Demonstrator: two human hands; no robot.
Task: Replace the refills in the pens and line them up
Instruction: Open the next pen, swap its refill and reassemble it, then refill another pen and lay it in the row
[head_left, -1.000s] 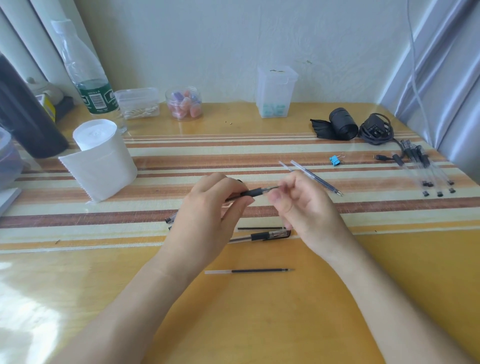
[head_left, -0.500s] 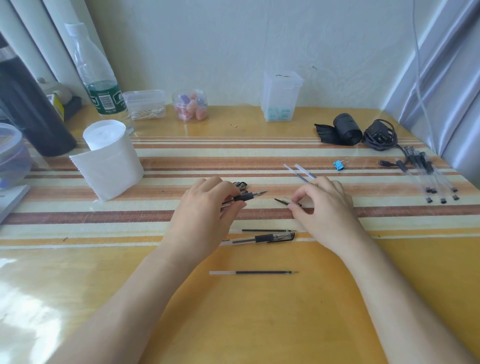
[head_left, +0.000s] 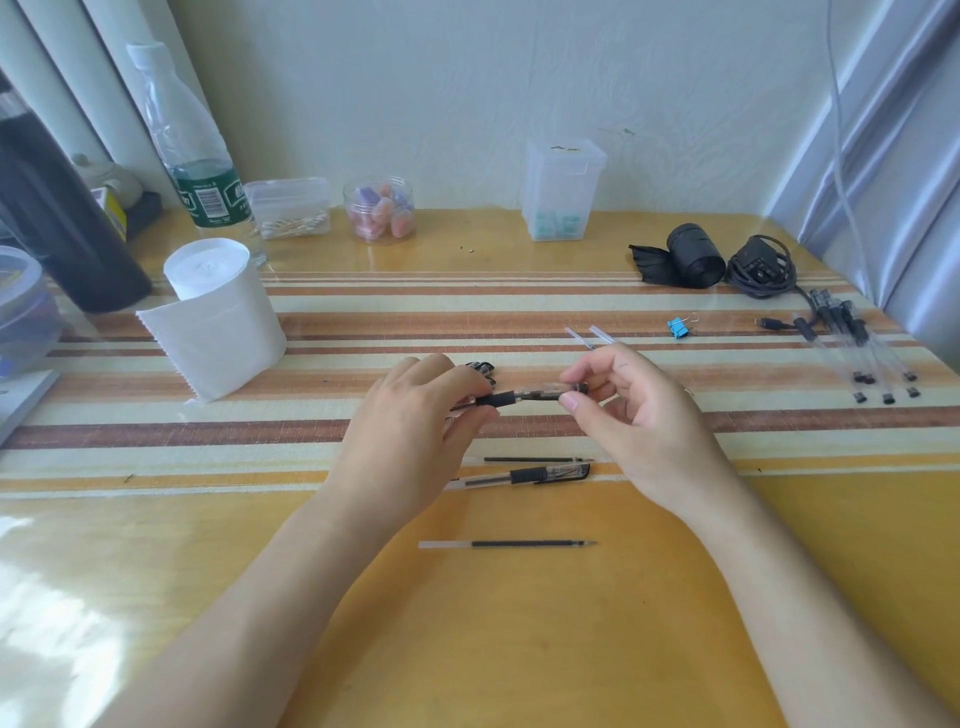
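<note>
Over the striped table we hold the light, stiff, slick pen level, left hand grip clamped on its rubber sleeve, right hand grip pinching what seems its clear cap, since bare plastic slips.

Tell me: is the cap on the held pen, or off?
On: the clear cap covers the tip of the pen, pinched by the right hand. Fully seated: cannot tell.

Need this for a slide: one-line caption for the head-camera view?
Left hand grips a pen while right hand pinches its capped end; a loose refill lies on the table.
</note>
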